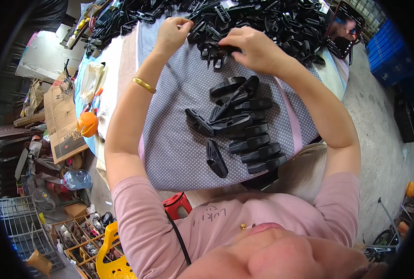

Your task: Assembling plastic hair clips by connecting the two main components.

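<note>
A big heap of black plastic parts [267,23] covers the far side of the cloth-covered table. At the heap's near left edge is my left hand [173,35], thumb and fingers pinched together; what they hold, if anything, is too small to make out. My right hand [254,50] is closed on a dark black plastic part [230,48], mostly hidden by the fingers, at the heap's front edge. Nearer my body lies a smaller group of long black plastic parts [255,142], several of them side by side in a row. One part [215,159] lies apart on its left.
A phone [345,29] is propped at the table's far right, beside the heap. An orange round object [87,124] sits at the left edge. Left on the floor are cardboard [62,116], a water jug [77,179] and a yellow chair [109,251]; blue crates [390,53] stand right.
</note>
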### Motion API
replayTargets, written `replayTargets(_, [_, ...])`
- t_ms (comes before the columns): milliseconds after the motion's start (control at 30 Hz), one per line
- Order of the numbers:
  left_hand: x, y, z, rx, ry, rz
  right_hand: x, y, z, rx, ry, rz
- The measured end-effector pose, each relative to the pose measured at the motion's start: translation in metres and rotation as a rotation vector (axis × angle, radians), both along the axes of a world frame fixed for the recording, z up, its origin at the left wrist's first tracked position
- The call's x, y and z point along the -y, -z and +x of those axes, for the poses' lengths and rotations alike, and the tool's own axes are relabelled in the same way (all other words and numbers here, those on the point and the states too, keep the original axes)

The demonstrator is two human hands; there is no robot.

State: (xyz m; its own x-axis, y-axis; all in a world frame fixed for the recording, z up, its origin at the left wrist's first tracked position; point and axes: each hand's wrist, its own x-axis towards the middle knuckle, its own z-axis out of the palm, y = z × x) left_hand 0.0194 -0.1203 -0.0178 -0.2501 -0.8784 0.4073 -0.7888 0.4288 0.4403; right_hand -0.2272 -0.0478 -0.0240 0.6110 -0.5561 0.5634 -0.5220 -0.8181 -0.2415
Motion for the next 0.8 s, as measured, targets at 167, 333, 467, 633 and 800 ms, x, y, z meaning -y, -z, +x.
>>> replayTargets(167, [-0.002, 0.003, -0.013, 0.067, 0.01, 0.13, -0.008, -0.005, 0.006, 0.139, 0.069, -0.025])
replayTargets(333, [-0.003, -0.004, -0.002, -0.176, -0.05, 0.48, -0.012, -0.001, 0.011, 0.058, -0.229, 0.377])
replayTargets(467, [-0.012, -0.007, 0.008, -0.218, -0.094, 0.452, -0.012, -0.008, 0.002, -0.085, -0.003, 0.156])
replayTargets(633, [-0.055, -0.026, 0.032, -0.577, 0.141, 0.68, -0.006, -0.001, 0.001, -0.133, 0.17, 0.005])
replayTargets(800, [-0.112, -0.023, 0.002, -0.271, 0.283, 0.807, -0.016, -0.004, 0.01, 0.101, -0.086, 0.302])
